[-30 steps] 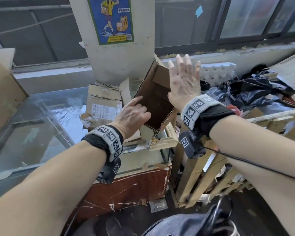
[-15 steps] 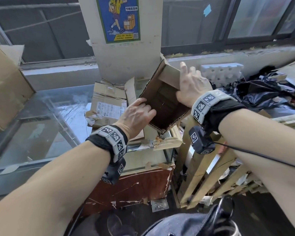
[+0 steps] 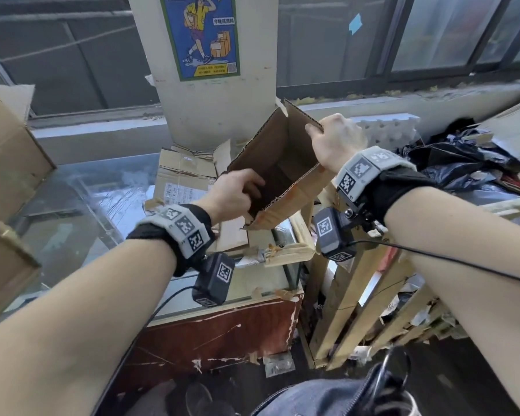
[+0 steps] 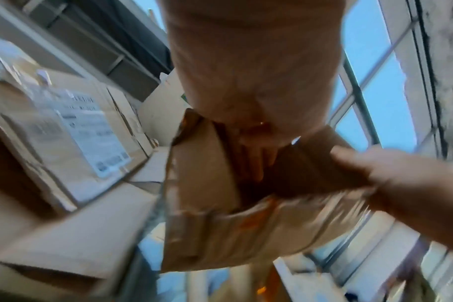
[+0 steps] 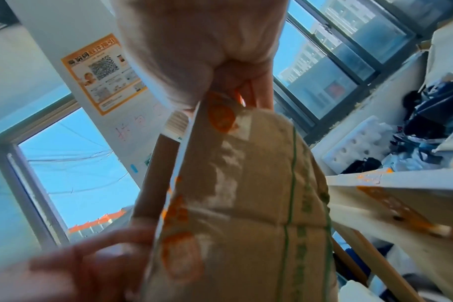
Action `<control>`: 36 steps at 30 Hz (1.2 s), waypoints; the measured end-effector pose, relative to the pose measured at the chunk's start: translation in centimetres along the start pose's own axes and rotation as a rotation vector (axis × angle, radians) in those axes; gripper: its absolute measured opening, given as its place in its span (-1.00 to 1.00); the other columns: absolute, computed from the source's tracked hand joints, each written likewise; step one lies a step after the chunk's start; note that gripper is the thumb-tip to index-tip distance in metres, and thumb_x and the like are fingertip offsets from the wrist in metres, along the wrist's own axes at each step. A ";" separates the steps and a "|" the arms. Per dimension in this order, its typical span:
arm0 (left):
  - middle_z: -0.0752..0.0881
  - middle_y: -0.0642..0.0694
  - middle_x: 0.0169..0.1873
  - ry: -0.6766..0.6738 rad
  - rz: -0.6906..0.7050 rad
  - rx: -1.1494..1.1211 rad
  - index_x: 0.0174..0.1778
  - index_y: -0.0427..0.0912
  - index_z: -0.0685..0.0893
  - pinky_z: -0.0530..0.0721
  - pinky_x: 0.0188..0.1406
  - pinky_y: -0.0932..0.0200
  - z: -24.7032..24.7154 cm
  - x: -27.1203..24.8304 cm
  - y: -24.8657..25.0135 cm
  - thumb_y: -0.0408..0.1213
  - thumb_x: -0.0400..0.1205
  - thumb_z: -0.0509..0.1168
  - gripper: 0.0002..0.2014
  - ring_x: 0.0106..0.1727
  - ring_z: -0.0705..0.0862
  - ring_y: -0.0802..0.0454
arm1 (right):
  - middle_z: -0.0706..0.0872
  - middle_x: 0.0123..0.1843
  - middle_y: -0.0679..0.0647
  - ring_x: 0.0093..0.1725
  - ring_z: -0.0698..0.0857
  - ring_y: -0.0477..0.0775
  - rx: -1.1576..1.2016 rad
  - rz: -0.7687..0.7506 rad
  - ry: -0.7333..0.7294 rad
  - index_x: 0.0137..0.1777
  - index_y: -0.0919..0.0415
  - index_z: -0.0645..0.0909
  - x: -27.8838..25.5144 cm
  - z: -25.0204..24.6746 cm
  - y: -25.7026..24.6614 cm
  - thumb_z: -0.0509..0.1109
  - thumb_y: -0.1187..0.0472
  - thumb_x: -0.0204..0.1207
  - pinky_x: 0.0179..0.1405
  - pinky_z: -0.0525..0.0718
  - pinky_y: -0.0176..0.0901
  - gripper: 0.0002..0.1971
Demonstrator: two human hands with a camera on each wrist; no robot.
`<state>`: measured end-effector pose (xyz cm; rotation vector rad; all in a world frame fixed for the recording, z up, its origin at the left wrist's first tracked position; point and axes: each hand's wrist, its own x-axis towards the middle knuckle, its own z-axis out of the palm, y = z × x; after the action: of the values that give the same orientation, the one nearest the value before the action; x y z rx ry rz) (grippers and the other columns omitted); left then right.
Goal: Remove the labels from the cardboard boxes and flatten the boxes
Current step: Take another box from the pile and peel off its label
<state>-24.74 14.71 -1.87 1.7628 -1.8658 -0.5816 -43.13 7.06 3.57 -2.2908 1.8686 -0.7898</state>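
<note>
Hands (image 3: pixel 234 196) gripping open box (image 3: pixel 270 163), labelled carton (image 3: pixel 183 187) behind

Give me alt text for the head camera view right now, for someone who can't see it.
Two bare hands hold an open, empty cardboard box tilted above a glass-topped counter: the left hand grips its near lower edge, the right hand its upper right edge. Behind it lies a flattened box with a white label.
</note>
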 end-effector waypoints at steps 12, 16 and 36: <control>0.75 0.08 -0.16 0.122 0.087 0.218 -0.19 0.02 0.68 0.73 -0.06 0.01 1.4 0.6 2.2 -0.16 0.39 0.52 -0.83 -0.09 0.70 0.04 | 0.62 0.29 0.30 0.27 0.60 0.37 -0.009 0.174 -0.070 0.28 0.32 0.49 -0.8 0.0 -0.3 0.09 0.07 0.68 0.07 0.49 0.01 -0.63; 0.75 0.03 -0.15 0.240 0.066 -0.045 -0.16 -0.02 0.69 0.70 0.02 0.03 0.5 1.2 1.3 -0.27 0.41 0.52 -0.83 -0.05 0.71 -0.01 | 0.58 0.38 0.22 0.33 0.56 0.27 0.248 0.255 -0.047 0.46 0.22 0.39 -0.5 -0.4 0.1 -0.09 -0.36 0.60 0.25 0.46 0.05 -0.27; 0.75 -0.24 0.14 0.498 -0.388 -1.040 0.32 -0.26 0.54 0.78 0.00 -0.24 -2.4 0.4 -4.0 0.33 -0.09 0.67 0.14 0.08 0.78 -0.17 | 0.74 0.15 0.20 0.15 0.70 0.28 0.838 0.301 -0.292 0.03 0.05 0.65 -0.8 3.4 0.7 0.05 -0.51 0.40 0.30 0.59 0.22 -0.32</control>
<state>-20.11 14.15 -2.44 1.3284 -0.6406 -0.9219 -42.33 6.75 0.09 -1.4727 1.3358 -0.8980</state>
